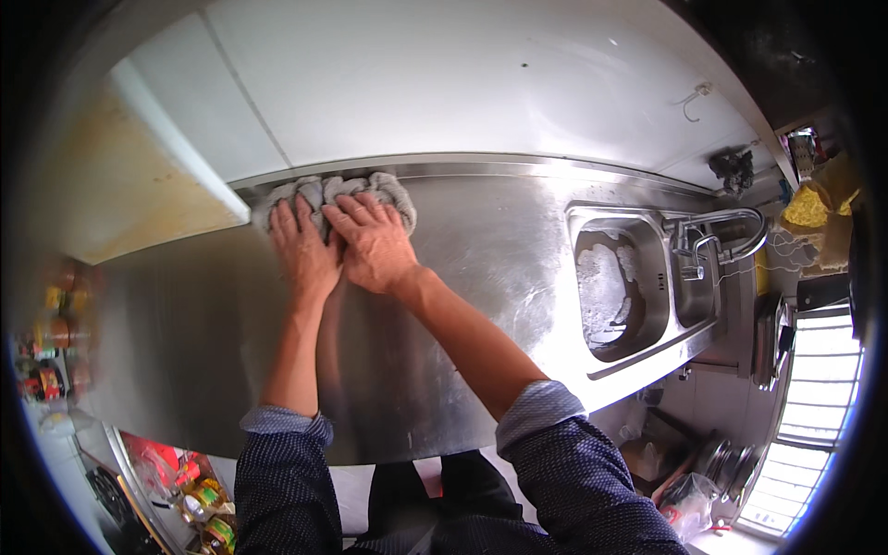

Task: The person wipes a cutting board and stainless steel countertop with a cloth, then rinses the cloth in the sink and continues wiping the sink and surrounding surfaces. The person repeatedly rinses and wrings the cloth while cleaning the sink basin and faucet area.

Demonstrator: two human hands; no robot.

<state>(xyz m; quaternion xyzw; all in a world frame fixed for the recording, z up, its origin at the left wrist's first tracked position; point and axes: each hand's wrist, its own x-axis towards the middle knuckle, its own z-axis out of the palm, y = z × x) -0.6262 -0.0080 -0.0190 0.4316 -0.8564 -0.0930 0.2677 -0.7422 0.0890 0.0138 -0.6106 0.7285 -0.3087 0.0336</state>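
A crumpled grey cloth [392, 201] lies at the back of the stainless steel countertop [472, 291], against its raised rear lip. My left hand [303, 253] presses down on the cloth's left part, fingers pointing to the wall. Just right of it, my right hand [374, 243] bears on the same cloth, its fingers spread over the folds. The two hands touch near the thumbs. Both palms and the cloth beneath them are hidden.
To the right is a double-bowl sink [652, 270] with suds [600, 277] in the larger bowl and a curved chrome faucet [746, 236]. A stained pale panel [166, 187] borders the left rear. An open drawer [166, 485] at lower left holds bottles.
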